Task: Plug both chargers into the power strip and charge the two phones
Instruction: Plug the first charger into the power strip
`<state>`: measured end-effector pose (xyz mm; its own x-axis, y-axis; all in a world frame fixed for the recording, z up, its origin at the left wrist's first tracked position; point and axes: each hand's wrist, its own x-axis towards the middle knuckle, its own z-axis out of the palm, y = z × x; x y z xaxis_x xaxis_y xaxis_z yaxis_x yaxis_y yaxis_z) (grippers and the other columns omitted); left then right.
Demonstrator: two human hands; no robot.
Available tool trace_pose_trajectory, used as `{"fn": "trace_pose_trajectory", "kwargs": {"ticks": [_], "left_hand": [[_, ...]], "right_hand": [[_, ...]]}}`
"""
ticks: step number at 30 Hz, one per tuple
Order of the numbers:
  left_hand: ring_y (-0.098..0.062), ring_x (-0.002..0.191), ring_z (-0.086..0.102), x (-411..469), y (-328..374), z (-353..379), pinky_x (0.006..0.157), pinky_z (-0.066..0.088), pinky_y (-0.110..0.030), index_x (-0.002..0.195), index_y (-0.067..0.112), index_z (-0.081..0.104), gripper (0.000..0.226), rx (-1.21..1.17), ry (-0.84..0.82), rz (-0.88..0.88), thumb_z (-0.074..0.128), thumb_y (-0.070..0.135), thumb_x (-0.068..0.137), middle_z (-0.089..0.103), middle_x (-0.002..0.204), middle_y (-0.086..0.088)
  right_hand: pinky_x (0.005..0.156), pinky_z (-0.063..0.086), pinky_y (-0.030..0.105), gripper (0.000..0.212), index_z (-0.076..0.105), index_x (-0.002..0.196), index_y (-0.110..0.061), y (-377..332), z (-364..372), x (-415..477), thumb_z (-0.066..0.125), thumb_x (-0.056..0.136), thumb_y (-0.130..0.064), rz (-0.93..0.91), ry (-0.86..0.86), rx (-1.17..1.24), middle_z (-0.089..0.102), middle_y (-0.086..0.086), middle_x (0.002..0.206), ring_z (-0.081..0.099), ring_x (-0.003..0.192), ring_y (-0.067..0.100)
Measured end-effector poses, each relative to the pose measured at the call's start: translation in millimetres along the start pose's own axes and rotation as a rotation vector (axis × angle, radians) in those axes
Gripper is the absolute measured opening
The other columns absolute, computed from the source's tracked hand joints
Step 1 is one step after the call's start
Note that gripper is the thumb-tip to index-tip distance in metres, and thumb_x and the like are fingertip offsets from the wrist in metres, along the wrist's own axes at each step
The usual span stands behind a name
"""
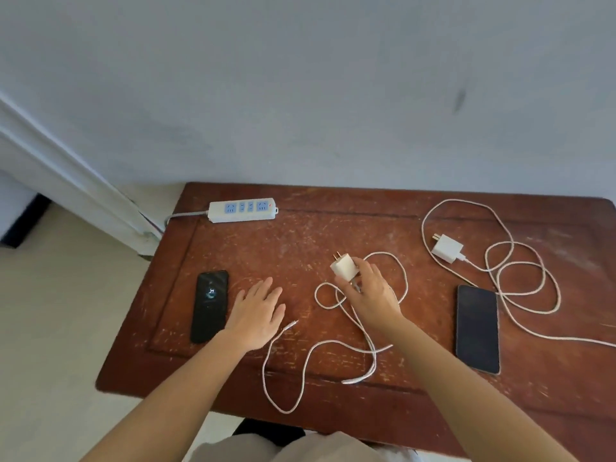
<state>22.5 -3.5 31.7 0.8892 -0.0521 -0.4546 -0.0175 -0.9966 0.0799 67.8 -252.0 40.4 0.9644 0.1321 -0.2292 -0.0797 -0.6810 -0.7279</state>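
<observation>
A white power strip (242,211) with blue sockets lies at the table's back left. My right hand (371,293) grips a white charger (344,267), prongs pointing up and left, its white cable (333,348) looping across the table's middle. My left hand (256,310) hovers flat and open beside a black phone (210,305) whose screen is lit. A second white charger (447,247) lies at the right with its long coiled cable (520,278). A second dark phone (477,328) lies below that charger, screen off.
The scratched brown wooden table (300,241) stands against a pale wall. The strip's grey cord (186,215) runs off the left edge toward the floor. The first cable's free plug end (293,324) lies just right of my left hand.
</observation>
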Motion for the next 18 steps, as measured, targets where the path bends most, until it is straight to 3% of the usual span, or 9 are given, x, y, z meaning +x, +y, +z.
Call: {"fn": "trace_pose_trajectory", "kwargs": {"ticks": [8, 13, 18], "left_hand": [[-0.024, 0.157, 0.003, 12, -70, -54, 0.126, 0.011, -0.049, 0.158, 0.024, 0.021, 0.060, 0.110, 0.087, -0.060, 0.023, 0.051, 0.104, 0.002, 0.170, -0.004], [-0.025, 0.157, 0.001, 52, -127, -75, 0.125, 0.013, -0.050, 0.159, 0.021, 0.019, 0.062, 0.101, 0.095, -0.051, 0.022, 0.051, 0.105, 0.003, 0.170, -0.006], [-0.028, 0.156, 0.006, 110, -182, -77, 0.123, 0.020, -0.054, 0.159, 0.019, 0.017, 0.064, 0.100, 0.077, 0.025, 0.024, 0.051, 0.104, 0.002, 0.170, -0.007]], "right_hand": [[0.091, 0.054, 0.039, 0.059, 0.047, 0.138, -0.020, -56, 19, 51, 0.062, 0.090, -0.052, -0.053, 0.061, 0.131, 0.060, 0.001, 0.132, 0.060, 0.111, 0.018], [0.082, 0.056, 0.034, 0.059, 0.046, 0.131, -0.021, -89, 43, 77, 0.073, 0.085, -0.044, -0.025, 0.086, 0.126, 0.064, 0.000, 0.127, 0.066, 0.104, 0.016], [0.083, 0.053, 0.032, 0.048, 0.053, 0.125, -0.021, -122, 76, 114, 0.076, 0.085, -0.036, 0.021, 0.100, 0.093, 0.067, 0.000, 0.124, 0.065, 0.104, 0.016]]}}
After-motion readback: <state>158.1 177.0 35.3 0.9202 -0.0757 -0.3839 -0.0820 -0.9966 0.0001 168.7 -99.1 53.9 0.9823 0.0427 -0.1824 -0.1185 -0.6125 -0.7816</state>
